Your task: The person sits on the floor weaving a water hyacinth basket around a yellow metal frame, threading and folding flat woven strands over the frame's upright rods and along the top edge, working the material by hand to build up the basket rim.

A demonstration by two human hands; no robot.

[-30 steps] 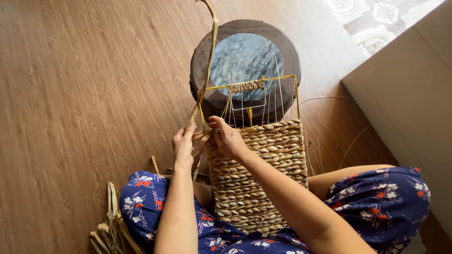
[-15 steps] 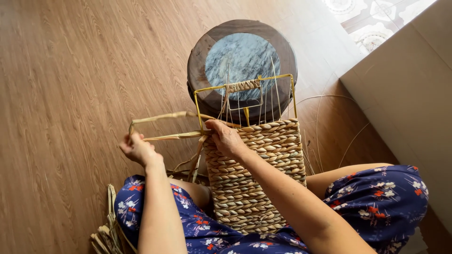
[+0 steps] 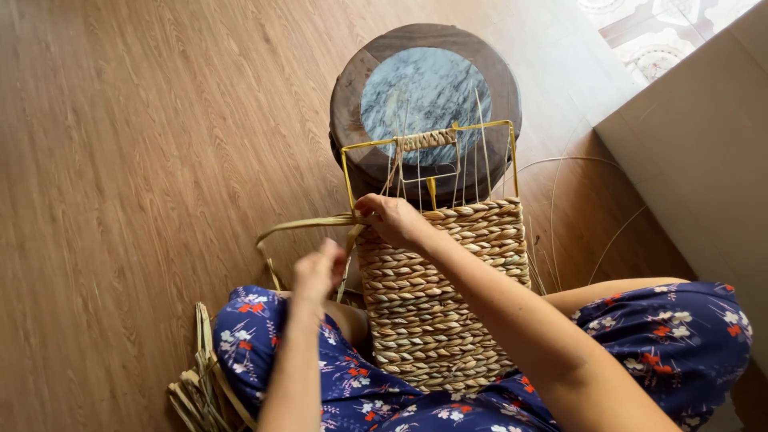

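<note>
Right hand (image 3: 390, 218) pinched on a flat reed strand (image 3: 300, 226) at the woven basket (image 3: 440, 296) rim's 9 o'clock; left hand (image 3: 318, 272) blurred, its grip cannot be told

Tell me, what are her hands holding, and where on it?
Right hand pinches a straw strand at the basket top corner. Left hand is blurred; it seems to grip the strand's looping free end.

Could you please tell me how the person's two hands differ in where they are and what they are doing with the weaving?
The right hand rests on the top left edge of the woven basket, pinching the fibre strand against it; the left hand is off the basket, lower and to its left. The right hand is sharp; the left hand is blurred, so its grip is unclear. The strand loops from the right hand out toward the left hand. Both are bare.
</note>
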